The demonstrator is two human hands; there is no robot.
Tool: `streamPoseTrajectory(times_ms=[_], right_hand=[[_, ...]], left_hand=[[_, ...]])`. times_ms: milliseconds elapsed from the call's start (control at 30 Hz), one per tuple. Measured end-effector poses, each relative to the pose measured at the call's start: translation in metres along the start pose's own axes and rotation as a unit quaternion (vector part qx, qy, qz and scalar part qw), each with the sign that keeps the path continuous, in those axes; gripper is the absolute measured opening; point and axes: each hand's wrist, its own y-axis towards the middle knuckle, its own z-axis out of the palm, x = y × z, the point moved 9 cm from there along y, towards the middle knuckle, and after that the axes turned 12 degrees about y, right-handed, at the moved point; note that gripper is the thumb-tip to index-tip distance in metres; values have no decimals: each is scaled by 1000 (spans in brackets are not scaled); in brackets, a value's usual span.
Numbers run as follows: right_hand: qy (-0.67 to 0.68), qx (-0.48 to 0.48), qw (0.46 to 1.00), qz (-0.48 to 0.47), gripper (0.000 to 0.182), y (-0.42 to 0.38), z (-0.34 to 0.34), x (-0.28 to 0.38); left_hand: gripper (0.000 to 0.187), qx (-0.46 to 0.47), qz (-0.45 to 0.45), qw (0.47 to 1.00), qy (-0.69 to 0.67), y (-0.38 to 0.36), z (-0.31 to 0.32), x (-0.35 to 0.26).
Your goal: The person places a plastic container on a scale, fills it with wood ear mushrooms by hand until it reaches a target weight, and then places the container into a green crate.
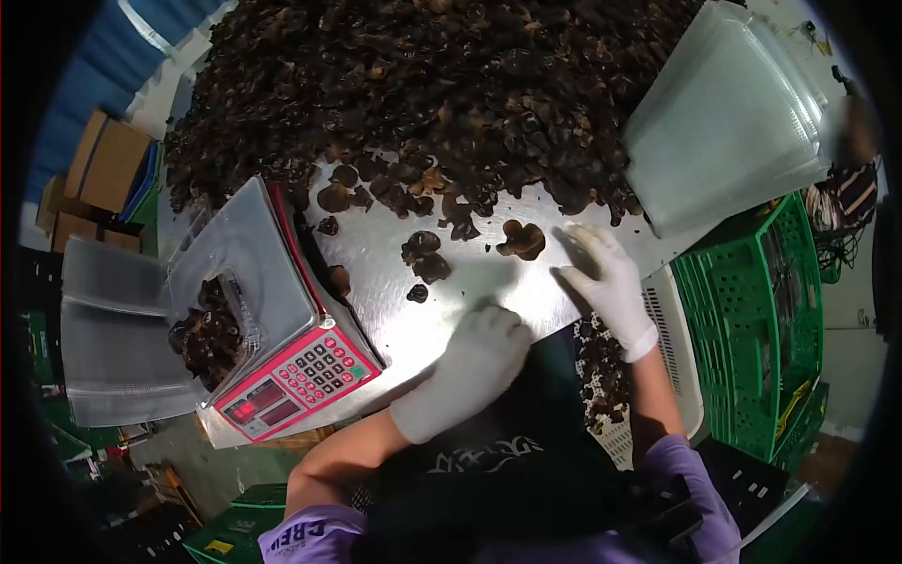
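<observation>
My left hand point(477, 362), in a white glove, is closed over the near part of the metal table, its fingers curled under and slightly blurred. Whatever it may hold is hidden. My right hand point(606, 282), also gloved, is open at the table's right edge, thumb and fingers apart. Just left of its fingertips lies a brown wood ear mushroom point(522, 241), not touched. Another wood ear piece point(425, 256) and a small dark bit point(417, 293) lie farther left. On the red scale point(301, 376), a clear plastic bag point(246, 315) holds some wood ears point(207, 336).
A big heap of wood ears point(442, 94) covers the back of the metal table point(376, 320). Stacked clear plastic bags point(723, 132) stand at the right, more bags point(122, 338) at the left. Green crates point(752, 310) and a white basket point(691, 376) are beside my right arm.
</observation>
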Motion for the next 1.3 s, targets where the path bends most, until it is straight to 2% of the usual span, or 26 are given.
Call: streamPoseTrajectory(times_ms=[33,67,100,133,233,267,333,400,467,533,567,600,633,667,700,733,800,867,933,1000,1067,1100,1167,1200,1267,1300], right_hand=[[-67,13,995,-66,56,8,13,16],[-91,32,993,-63,54,16,25,27],[-117,38,988,-91,47,23,38,33],[-144,44,981,-119,40,29,50,34],[-69,9,984,-165,14,37,51,38],[-43,-4,972,-230,13,32,36,55],[-132,-61,969,-198,12,14,-6,71],[-264,-12,963,-59,18,-8,-44,60],[-385,34,919,78,29,-33,-79,21],[-420,14,901,108,38,-44,-88,7],[-299,0,938,172,39,-46,-84,-7],[-172,-12,975,143,38,-43,-65,-4],[-158,-10,984,83,39,-33,-41,13],[-105,0,988,110,45,-24,-17,23],[-140,5,989,44,50,-16,7,17],[-166,13,985,31,52,-8,28,20],[-149,50,987,26,40,7,58,21],[-178,47,983,-17,32,15,64,36],[-165,-28,983,-79,25,26,65,69],[-116,-3,975,-188,20,37,91,102],[-151,93,960,-218,19,48,136,112],[-193,118,947,-228,19,52,158,110],[-300,199,909,-211,20,59,197,99],[-299,198,909,-213,20,61,201,95],[-209,195,935,-212,15,68,204,91],[-135,157,957,-203,16,71,189,101]], left_hand=[[15,4,2,1000,-3,-13,0,4],[18,-6,-40,999,-4,-25,-3,15],[21,-16,-83,996,-5,-33,-5,26],[21,-14,-83,996,-6,-36,-4,28],[29,-14,-114,993,0,-45,-7,38],[35,-18,-133,991,0,-43,-11,43],[41,-22,-156,987,-3,-42,-14,53],[52,-84,-214,972,42,-43,-27,68],[52,-88,-240,964,65,-37,-28,80],[47,-67,-315,944,75,-37,-21,101],[42,-68,-326,938,97,-35,-21,105],[42,-68,-326,938,96,-30,-22,108],[40,-36,-339,934,108,-27,-19,113],[39,-4,-353,928,121,-27,-16,116],[39,-4,-353,928,122,-30,-15,114],[37,20,-334,936,113,-34,-7,109],[35,47,-320,940,107,-45,3,107],[31,-102,-238,960,103,-49,-20,94],[29,-94,-271,951,118,-50,-23,103],[27,-92,-295,942,131,-40,-28,115],[18,2,-327,933,152,-32,-19,126],[18,-2,-327,932,154,-32,-23,125],[18,-32,-302,940,158,-32,-33,117],[18,-34,-302,939,160,-36,-33,117],[25,-152,-248,945,148,-45,-51,108],[25,-156,-250,944,152,-46,-58,109]])
